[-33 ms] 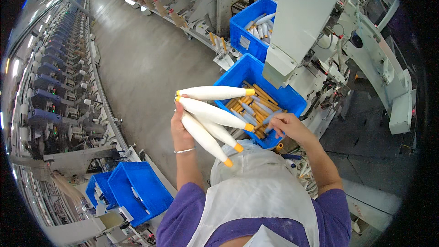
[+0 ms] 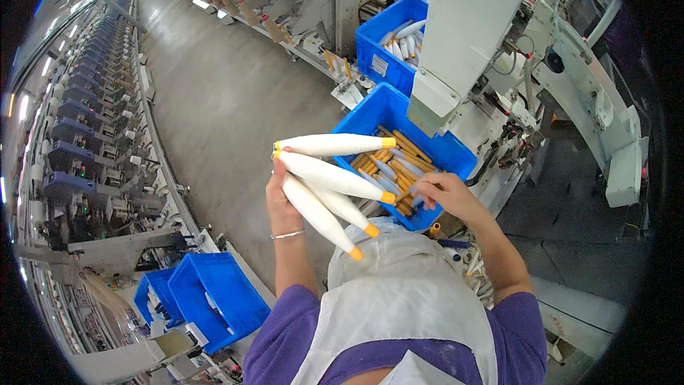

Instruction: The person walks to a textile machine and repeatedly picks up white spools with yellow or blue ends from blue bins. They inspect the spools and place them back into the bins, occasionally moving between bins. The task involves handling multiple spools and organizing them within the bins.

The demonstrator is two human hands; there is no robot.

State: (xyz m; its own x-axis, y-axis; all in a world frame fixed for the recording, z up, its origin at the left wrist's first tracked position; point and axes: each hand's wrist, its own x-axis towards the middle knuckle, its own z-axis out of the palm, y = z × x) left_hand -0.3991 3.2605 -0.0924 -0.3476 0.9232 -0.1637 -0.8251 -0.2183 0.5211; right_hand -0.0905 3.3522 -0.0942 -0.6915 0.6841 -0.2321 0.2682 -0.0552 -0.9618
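Note:
Fanned out in my left hand (image 2: pixel 279 192) are several full yarn bobbins (image 2: pixel 331 175), white and spindle-shaped with yellow tips. My fingers grip them at one end, and the other ends point right, over the white apron and the near edge of a blue bin (image 2: pixel 377 102). Inside that bin lie many thin orange-yellow bobbin tubes (image 2: pixel 409 144), some still carrying pale bluish yarn (image 2: pixel 385 170). My right hand (image 2: pixel 445 194) is at the bin's right side with its fingers curled down among the tubes; whatever is between the fingertips is hidden.
A second blue bin (image 2: pixel 370 41) of white bobbins stands behind. A pale machine column (image 2: pixel 470 36) rises close to the right of both bins. Two blue crates (image 2: pixel 221 292) sit at lower left. Long rows of spinning machinery (image 2: pixel 78 121) flank the grey aisle floor (image 2: pixel 214 78).
My right hand has shifted slightly left and its fingers have curled in more over the tubes. The left hand and its bobbins have stayed put.

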